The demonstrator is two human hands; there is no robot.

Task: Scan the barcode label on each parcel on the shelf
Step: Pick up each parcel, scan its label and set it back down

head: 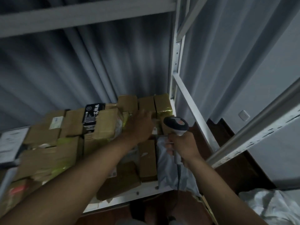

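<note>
The right hand (183, 147) grips the barcode scanner (176, 125) handle. The left hand (141, 124) reaches to the far-right brown parcels (154, 104) on the shelf (146, 191), its fingers hidden, grasp unclear.

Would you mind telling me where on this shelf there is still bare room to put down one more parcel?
Only a narrow bare strip of white shelf board shows along the front edge, between the brown parcels and the grey bag. Behind it, boxes are packed and stacked to the back, where the left hand reaches. The right hand holds the scanner.
</note>
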